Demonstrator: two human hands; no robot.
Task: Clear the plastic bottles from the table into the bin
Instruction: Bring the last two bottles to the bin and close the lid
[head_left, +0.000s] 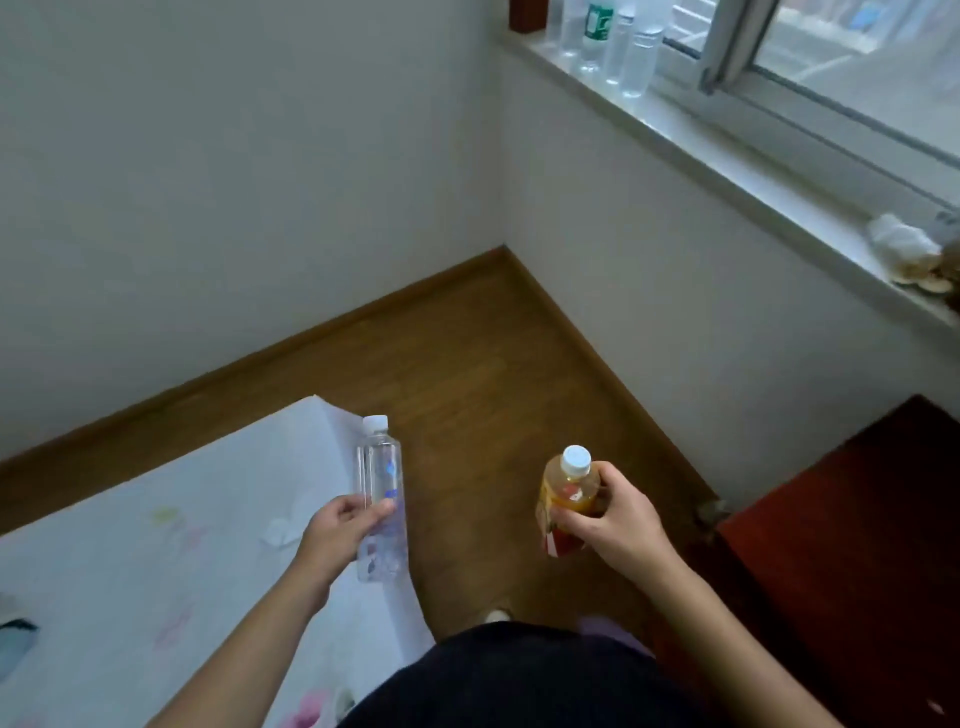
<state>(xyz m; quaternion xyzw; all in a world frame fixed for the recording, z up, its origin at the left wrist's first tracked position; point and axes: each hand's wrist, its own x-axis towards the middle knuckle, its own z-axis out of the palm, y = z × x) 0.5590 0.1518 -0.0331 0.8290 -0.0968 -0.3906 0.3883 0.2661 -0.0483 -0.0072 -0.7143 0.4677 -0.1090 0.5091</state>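
1. Clearly, each hand is loaded: the left hand (343, 525) wraps the lower half of a clear bottle (382, 467), and the right hand (608, 519) is clamped round the shoulder of an orange bottle (569, 488).
2. Both bottles are carried in the air with their long axes roughly upright, caps pointing away from the body.
3. The bin is not in view, so which hand is nearer to it cannot be told.
4. The clear bottle hangs just past the corner of the white cover (182, 519). A dark red cabinet (857, 519) lies well to the right.
5. Bare floor (467, 364) between them gives open room ahead.
6. More bottles (613, 47) stand on the sill (727, 171).
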